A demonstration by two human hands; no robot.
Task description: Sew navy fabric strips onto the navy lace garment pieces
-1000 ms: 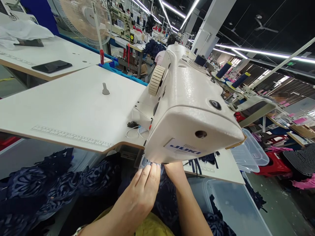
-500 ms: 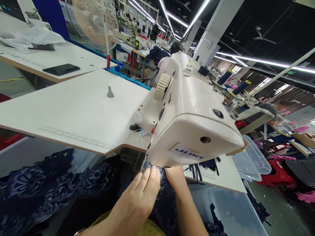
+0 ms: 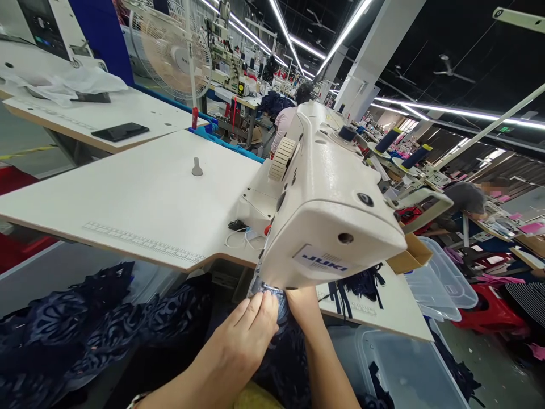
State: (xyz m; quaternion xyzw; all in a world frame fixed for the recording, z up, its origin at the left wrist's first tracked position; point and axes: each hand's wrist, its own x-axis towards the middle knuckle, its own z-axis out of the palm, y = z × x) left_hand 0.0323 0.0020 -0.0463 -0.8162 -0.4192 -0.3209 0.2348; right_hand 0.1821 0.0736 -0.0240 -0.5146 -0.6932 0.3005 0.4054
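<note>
My left hand (image 3: 254, 322) is closed on a piece of navy lace fabric (image 3: 281, 309), its fingers pressed together at the front of the sewing machine (image 3: 332, 221). The fabric runs up beneath the machine head and hangs down between my forearms. My right hand (image 3: 300, 296) reaches under the machine head on the other side of the fabric. Its fingers are hidden by the head, so their grip does not show. The needle area is also out of sight.
Navy lace pieces (image 3: 85, 324) lie heaped at the lower left. Dark straps (image 3: 355, 289) sit on the white table (image 3: 170, 187) right of the machine. A clear plastic bin (image 3: 404, 363) stands below right. A phone (image 3: 121, 132) rests on the neighbouring table. Other people sit farther back.
The camera view has shifted slightly, so the table and machine sit a little differently in the picture. Both hands stay at the machine with the fabric.
</note>
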